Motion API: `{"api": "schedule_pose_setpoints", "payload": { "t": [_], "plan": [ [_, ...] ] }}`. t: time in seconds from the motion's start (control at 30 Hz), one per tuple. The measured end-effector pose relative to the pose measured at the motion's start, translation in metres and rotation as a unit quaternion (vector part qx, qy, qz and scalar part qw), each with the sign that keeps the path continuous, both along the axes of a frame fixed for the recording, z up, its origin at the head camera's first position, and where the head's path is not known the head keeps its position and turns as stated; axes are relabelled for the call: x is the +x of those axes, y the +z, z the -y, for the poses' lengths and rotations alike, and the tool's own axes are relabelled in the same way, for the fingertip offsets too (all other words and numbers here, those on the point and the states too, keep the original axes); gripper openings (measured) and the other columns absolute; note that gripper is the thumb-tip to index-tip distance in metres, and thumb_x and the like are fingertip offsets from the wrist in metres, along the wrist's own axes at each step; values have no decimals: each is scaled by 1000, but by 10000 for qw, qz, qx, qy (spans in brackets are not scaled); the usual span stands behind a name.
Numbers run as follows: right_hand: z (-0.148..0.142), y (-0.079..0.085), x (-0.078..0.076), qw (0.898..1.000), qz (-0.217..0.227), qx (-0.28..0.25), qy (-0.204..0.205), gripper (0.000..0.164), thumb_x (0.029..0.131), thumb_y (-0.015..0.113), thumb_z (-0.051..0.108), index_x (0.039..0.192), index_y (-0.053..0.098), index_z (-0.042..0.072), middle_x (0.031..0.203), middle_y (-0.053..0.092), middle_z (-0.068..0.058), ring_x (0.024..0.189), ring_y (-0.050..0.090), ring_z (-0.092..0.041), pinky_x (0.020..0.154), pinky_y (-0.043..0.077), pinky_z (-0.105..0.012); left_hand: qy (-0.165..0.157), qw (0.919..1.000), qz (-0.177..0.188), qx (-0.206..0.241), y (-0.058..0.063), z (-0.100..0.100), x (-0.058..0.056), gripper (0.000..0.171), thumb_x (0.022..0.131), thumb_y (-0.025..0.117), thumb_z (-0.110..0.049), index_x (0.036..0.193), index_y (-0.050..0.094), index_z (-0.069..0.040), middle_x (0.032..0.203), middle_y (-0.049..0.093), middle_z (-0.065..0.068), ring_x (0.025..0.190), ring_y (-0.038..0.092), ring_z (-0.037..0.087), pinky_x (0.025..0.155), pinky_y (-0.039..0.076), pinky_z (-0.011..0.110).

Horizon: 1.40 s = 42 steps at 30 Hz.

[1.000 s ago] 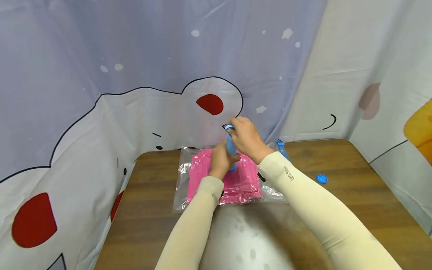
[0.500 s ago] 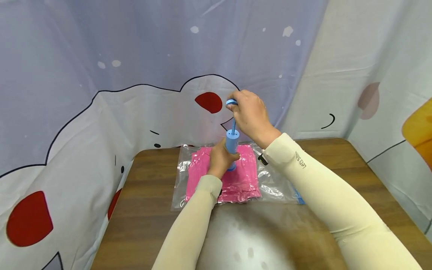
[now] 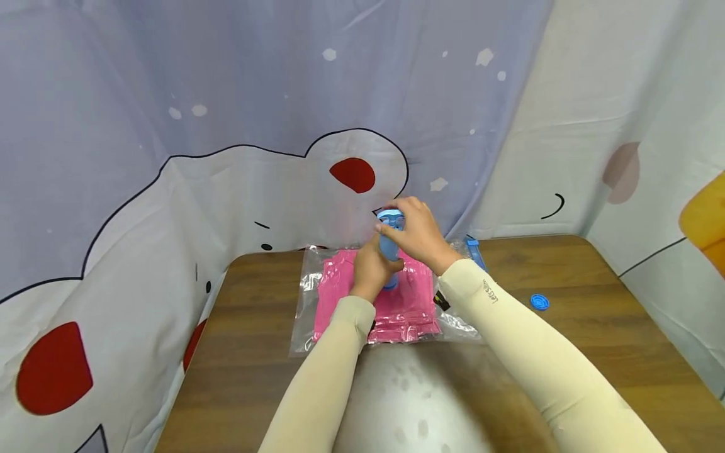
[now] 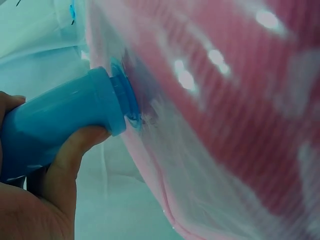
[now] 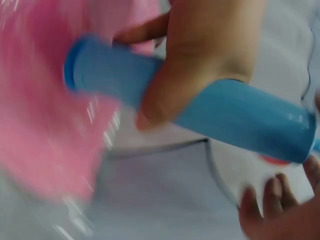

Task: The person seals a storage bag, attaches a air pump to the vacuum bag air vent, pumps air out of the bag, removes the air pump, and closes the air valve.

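Note:
A light blue hand pump [image 3: 388, 246] stands upright on a clear plastic vacuum bag [image 3: 308, 286] with folded pink fabric [image 3: 340, 302] inside. My left hand [image 3: 370, 270] grips the barrel. In the left wrist view the pump's end meets a round blue valve [image 4: 131, 97] on the bag. Over the pump's top, my right hand [image 3: 419, 233] holds the handle [image 3: 391, 214] with thumb and fingers. The right wrist view, somewhat blurred, has the left hand [image 5: 200, 60] round the barrel and the right hand [image 5: 285, 215] at the handle end; the handle is mostly outside that frame.
On the wooden table [image 3: 578, 352] lies a round blue cap [image 3: 540, 302], to the right of the bag. A blue strip [image 3: 474, 253] shows at the bag's far right corner. A printed cloth curtain [image 3: 272, 189] hangs close behind the table.
My right hand drew the pump handle up, baring the thin rod, then came back down close to the barrel's top. The left hand stays round the barrel.

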State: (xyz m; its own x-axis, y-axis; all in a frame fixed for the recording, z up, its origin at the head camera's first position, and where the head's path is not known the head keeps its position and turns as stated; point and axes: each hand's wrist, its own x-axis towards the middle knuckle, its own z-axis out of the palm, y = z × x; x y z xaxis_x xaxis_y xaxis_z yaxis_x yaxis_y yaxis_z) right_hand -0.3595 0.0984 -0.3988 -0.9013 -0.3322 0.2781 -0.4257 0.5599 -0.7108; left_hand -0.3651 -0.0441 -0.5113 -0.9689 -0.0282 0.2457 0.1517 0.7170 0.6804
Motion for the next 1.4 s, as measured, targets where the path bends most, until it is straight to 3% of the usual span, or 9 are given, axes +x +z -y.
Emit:
{"api": "schedule_pose_setpoints", "payload": {
  "t": [0.17, 0.2, 0.27, 0.43, 0.57, 0.7, 0.83, 1.07, 1.4],
  "plan": [
    [-13, -25, -11, 9746, 1691, -1299, 689, 67, 103, 83, 16, 161, 53, 0, 158, 66, -25, 150, 64, -43, 129, 51, -56, 164, 9996, 215, 112, 8, -4, 5, 60, 88, 95, -25, 138, 69, -4, 129, 82, 20, 120, 79, 43, 107, 64, 57],
    [-13, -27, -14, 9738, 1729, -1267, 763, 62, 104, 82, 15, 158, 56, -2, 154, 69, -26, 147, 66, -43, 128, 52, -54, 131, 9998, 135, 117, -5, 0, -6, 61, 88, 97, -33, 135, 70, -6, 125, 83, 18, 117, 79, 40, 104, 65, 55],
    [-15, -29, -17, 9805, 1540, -979, 732, 55, 104, 83, 18, 150, 63, -4, 146, 74, -24, 140, 72, -39, 121, 58, -48, -98, 9990, 349, 248, -1, 5, -6, 67, 88, 98, -35, 140, 67, -6, 131, 81, 18, 124, 78, 39, 110, 64, 54],
    [-16, -26, -24, 9894, 1175, -567, 635, 42, 102, 85, 19, 134, 72, -4, 127, 82, -20, 118, 79, -29, 102, 63, -35, -812, 9869, 1386, -136, 26, 47, 1, 94, 84, 104, -23, 163, 56, -10, 163, 66, 18, 154, 61, 42, 131, 50, 58],
    [-14, -22, -26, 9912, 1122, -393, 589, 41, 101, 87, 21, 131, 73, -2, 122, 82, -18, 110, 78, -26, 97, 62, -34, -1059, 9675, 1731, -1509, -6, 104, -17, 103, 75, 109, -32, 165, 60, -17, 168, 63, 15, 158, 56, 44, 131, 48, 61],
    [-14, -23, -26, 9935, 989, -212, 517, 41, 100, 88, 23, 129, 74, -2, 121, 83, -18, 109, 77, -27, 98, 62, -37, -1195, 9503, 2022, -2042, -57, 136, -29, 108, 73, 109, -44, 167, 59, -22, 175, 55, 12, 162, 53, 43, 133, 47, 61],
    [-15, -23, -23, 9951, 875, -54, 448, 43, 100, 89, 25, 129, 74, -2, 122, 83, -19, 108, 77, -28, 99, 62, -41, -967, 9547, 1874, -2101, -75, 137, -26, 105, 72, 108, -45, 165, 62, -25, 177, 52, 7, 161, 55, 42, 130, 50, 60],
    [-15, -25, -21, 9949, 923, -108, 389, 51, 100, 88, 25, 139, 71, -4, 135, 80, -23, 127, 79, -38, 111, 64, -51, -787, 9547, 1711, -2302, -65, 126, -17, 104, 69, 110, -40, 161, 66, -24, 173, 57, 7, 157, 60, 41, 127, 53, 58],
    [-12, -29, -14, 9970, 737, 165, -171, 50, 99, 90, 34, 131, 74, -1, 122, 82, -21, 112, 77, -34, 96, 64, -46, -699, 9584, 1851, -2059, -62, 122, -13, 103, 72, 109, -35, 163, 63, -22, 177, 52, 7, 162, 53, 44, 132, 48, 60]
  ]
}}
